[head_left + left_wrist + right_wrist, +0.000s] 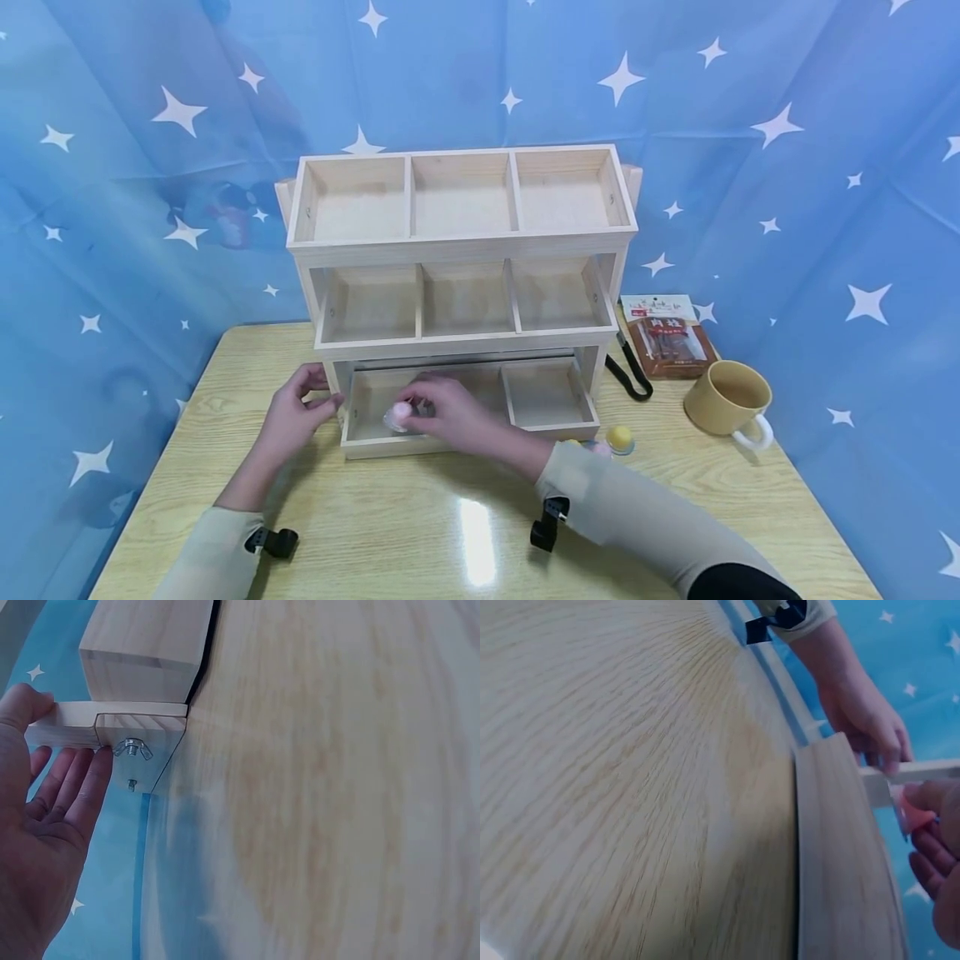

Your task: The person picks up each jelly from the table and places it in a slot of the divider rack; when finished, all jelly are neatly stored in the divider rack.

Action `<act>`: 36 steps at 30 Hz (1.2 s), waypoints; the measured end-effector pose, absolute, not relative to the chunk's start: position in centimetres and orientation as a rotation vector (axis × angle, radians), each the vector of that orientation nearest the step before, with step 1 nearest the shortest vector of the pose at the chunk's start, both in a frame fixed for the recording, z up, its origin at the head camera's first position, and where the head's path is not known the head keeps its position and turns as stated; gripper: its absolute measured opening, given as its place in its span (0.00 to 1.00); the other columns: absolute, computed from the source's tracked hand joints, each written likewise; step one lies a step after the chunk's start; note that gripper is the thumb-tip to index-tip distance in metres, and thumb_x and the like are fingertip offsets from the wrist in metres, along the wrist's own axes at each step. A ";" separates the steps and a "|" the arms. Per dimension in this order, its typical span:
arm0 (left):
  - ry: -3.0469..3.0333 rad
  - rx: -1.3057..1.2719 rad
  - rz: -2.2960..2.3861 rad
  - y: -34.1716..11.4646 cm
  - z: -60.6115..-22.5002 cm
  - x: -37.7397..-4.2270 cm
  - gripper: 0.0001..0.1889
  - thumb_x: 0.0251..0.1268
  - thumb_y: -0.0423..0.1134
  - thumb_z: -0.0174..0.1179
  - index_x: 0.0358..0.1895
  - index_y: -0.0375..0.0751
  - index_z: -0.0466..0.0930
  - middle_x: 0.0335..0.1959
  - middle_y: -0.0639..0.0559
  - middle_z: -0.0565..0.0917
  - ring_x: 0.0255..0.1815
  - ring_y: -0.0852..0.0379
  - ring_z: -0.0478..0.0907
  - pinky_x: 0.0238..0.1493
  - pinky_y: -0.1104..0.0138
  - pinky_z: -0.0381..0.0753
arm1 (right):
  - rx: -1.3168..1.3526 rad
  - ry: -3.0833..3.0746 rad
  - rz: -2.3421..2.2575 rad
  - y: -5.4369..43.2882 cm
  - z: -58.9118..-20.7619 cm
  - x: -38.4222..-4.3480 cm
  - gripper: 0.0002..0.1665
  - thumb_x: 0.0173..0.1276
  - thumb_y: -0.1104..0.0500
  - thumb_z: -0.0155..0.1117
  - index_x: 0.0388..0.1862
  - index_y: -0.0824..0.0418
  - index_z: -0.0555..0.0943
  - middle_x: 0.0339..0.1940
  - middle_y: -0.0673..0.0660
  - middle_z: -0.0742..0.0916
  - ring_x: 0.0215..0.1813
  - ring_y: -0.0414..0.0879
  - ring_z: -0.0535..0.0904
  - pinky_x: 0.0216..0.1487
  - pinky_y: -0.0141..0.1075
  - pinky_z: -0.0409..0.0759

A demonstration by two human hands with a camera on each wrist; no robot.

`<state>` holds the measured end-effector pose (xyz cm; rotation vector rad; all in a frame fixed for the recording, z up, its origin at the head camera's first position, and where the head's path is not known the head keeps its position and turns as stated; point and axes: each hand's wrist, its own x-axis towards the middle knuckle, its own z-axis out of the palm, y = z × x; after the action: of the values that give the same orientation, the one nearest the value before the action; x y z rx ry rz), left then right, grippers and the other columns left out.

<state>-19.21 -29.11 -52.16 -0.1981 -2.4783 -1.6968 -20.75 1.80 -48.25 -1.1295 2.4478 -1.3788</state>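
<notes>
A pale wooden three-tier rack [461, 243] with divided trays stands on the table. My left hand [296, 408] is at the rack's left side; in the left wrist view the thumb lies on one side of a wooden upright [67, 724] and the fingers on the other, beside a wing nut [132, 748]. My right hand [450, 410] reaches over the left part of the bottom tray [405, 447] and pinches a small pink round piece with a clear rim [401, 412]. In the right wrist view the pink piece [916, 814] shows between thumb and fingers, near the tray's end.
Right of the rack, small yellow [620, 438] and pink pieces lie on the table, partly behind my right sleeve. Farther right are a tan mug [726, 398] with a white handle, a brown packet [669, 337] and a black-handled tool [632, 371]. A blue starry curtain [480, 75] hangs behind.
</notes>
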 end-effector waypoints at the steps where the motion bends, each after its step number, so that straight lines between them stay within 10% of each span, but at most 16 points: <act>1: -2.476 -0.197 -1.705 -29.1 -52.2 -19.2 0.23 0.75 0.27 0.69 0.69 0.30 0.75 0.59 0.35 0.82 0.57 0.61 0.81 0.58 0.74 0.87 | -1.136 2.449 -1.363 1.5 -48.3 -20.8 0.20 0.70 0.65 0.81 0.59 0.63 0.89 0.49 0.50 0.89 0.52 0.41 0.85 0.57 0.38 0.88; 36: -2.461 -0.239 -1.731 -29.3 -52.5 -19.3 0.23 0.77 0.27 0.68 0.69 0.30 0.74 0.62 0.34 0.81 0.58 0.62 0.81 0.55 0.73 0.89 | -0.994 2.401 -1.139 -4.1 -48.6 -21.8 0.22 0.76 0.59 0.78 0.65 0.60 0.87 0.52 0.52 0.92 0.48 0.34 0.85 0.49 0.25 0.85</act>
<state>-19.32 -29.30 -52.49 -0.2395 -2.4614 -1.7309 -21.81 -4.12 -48.61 -0.9941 2.4010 -1.1394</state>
